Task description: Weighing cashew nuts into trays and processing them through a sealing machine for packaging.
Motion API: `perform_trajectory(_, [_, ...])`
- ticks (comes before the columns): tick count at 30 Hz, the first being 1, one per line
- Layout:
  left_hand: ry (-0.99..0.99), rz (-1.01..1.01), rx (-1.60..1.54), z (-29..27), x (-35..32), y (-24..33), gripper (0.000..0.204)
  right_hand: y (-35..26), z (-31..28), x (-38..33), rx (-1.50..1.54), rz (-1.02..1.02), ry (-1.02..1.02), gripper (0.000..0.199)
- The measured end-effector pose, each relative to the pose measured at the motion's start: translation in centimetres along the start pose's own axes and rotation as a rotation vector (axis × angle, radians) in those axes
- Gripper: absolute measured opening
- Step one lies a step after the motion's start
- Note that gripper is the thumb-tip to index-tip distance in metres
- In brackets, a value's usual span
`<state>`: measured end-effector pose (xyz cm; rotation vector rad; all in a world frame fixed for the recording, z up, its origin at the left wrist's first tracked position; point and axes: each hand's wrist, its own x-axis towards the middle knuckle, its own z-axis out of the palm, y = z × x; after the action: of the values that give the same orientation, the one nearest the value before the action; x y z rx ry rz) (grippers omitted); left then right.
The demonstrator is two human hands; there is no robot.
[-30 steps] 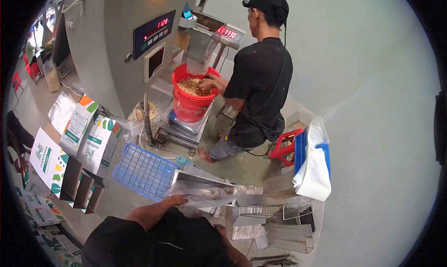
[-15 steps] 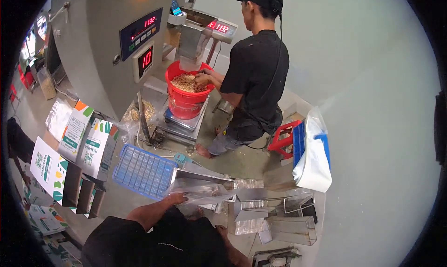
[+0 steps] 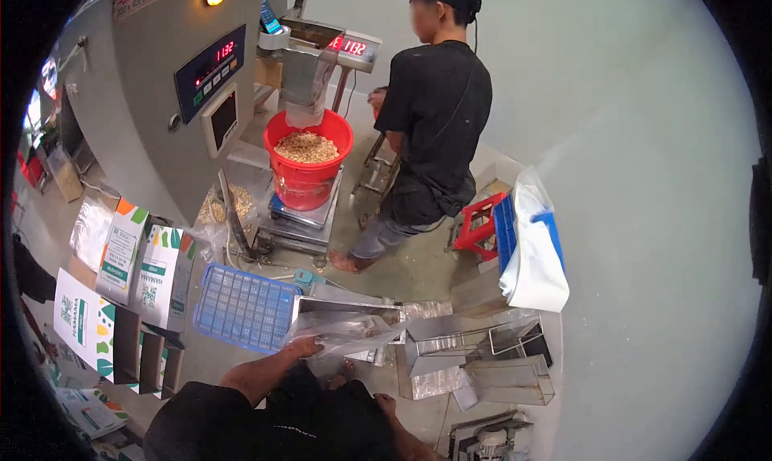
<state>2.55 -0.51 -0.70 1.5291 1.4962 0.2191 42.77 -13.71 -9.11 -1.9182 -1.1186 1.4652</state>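
Observation:
My left hand point(image 3: 304, 347) grips the near edge of a clear plastic bag point(image 3: 342, 332), its fingers closed on the film. The bag stretches rightward across an open metal chute point(image 3: 347, 307). Beside the front of my dark shirt is my right hand point(image 3: 385, 403), small in view and partly hidden; its fingers are too indistinct to read. Farther off, a red bucket point(image 3: 310, 177) of pale nuts point(image 3: 307, 147) stands on a platform scale point(image 3: 299, 229), under a metal spout point(image 3: 304, 75) with a plastic bag hanging from it.
A co-worker point(image 3: 438, 123) in black stands right of the bucket. At my left are a blue crate point(image 3: 245, 308) and printed cartons point(image 3: 161, 276). Metal hoppers point(image 3: 511, 376) lie at the right, below a red stool point(image 3: 480, 224) and white bags point(image 3: 535, 260). A grey machine point(image 3: 153, 83) rises at upper left.
The co-worker's hands have left the nuts in the bucket and moved rightward, toward the body. My left hand still holds the bag. The view has shifted slightly.

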Motion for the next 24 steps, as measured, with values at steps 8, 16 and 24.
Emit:
perform_trajectory(8, [-0.019, -0.019, -0.094, 2.5, 0.2, -3.8, 0.067, -0.6, 2.4, -2.1, -0.045, 0.042, 0.047, 0.032])
perform_trajectory(16, [0.091, 0.100, 0.229, -3.3, 1.0, 6.4, 0.072, -1.7, 4.6, 1.5, -0.374, -0.523, 0.436, 0.034])
perform_trajectory(24, [0.127, 0.038, 0.425, -10.0, -1.1, 11.7, 0.130, -38.8, 6.7, -2.3, -0.377, -1.014, 0.248, 0.022])
